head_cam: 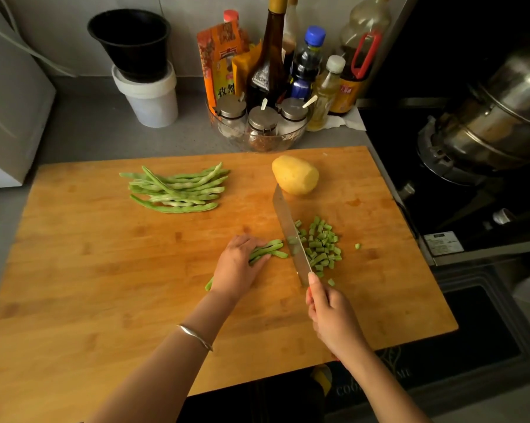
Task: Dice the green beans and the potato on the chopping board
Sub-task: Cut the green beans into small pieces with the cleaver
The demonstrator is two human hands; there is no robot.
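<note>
Right hand (327, 312) grips the knife (291, 236), mid-dicing; left hand (237, 267) pins green beans (274, 249) under flat fingers (251, 242); next, feed them bladeward.

A grey counter (99, 129) is seen carrying it all; a chopping board (105, 285) is laid across its front; behind, a white tub (153, 99) is stood with a black pot (129, 41) stacked in it; a glass bowl (257, 143) of jars is ringed by bottles (308, 59); on the board, green beans (178, 190), a potato (294, 175) and diced pieces (320, 245) are spread; a knife (289, 236) is set edge-down.
</note>
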